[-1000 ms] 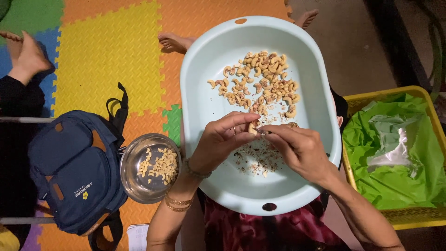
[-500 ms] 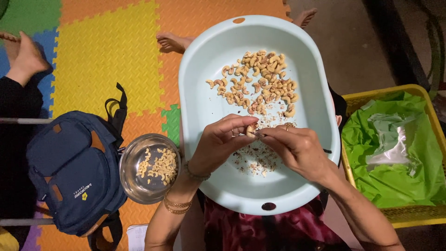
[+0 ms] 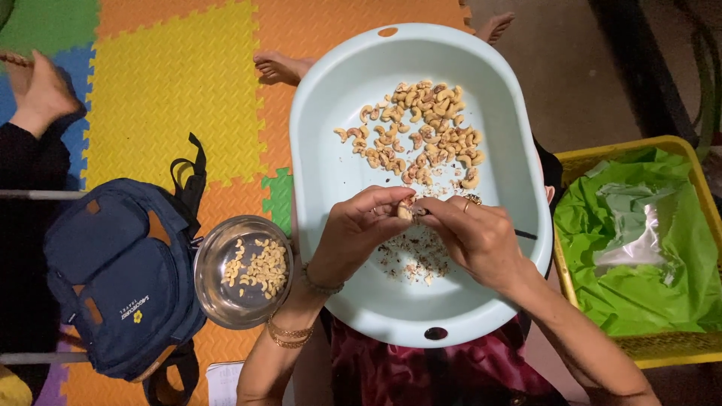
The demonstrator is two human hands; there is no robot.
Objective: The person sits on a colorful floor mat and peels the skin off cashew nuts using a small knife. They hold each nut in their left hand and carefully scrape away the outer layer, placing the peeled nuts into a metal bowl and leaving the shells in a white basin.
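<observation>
A pale blue oval tub [image 3: 323, 173] rests on my lap and holds a heap of cashew nuts [image 3: 421, 131] at its far end. Brown skin flakes [image 3: 414, 259] litter the tub bottom below my hands. My left hand [image 3: 357, 233] pinches a single cashew nut [image 3: 404, 211] at its fingertips. My right hand [image 3: 474, 237] meets it from the right and grips a thin dark tool [image 3: 525, 234] whose tip touches the nut. A ring sits on one right finger.
A steel bowl [image 3: 214, 289] with peeled nuts stands left of the tub. A navy backpack [image 3: 120, 278] lies beside it on coloured foam mats. A yellow crate [image 3: 594, 154] lined with green plastic sits at the right. Another person's foot [image 3: 41, 94] shows at upper left.
Both hands stay together over the tub, with only small finger movements on the nut. The view has shifted slightly.
</observation>
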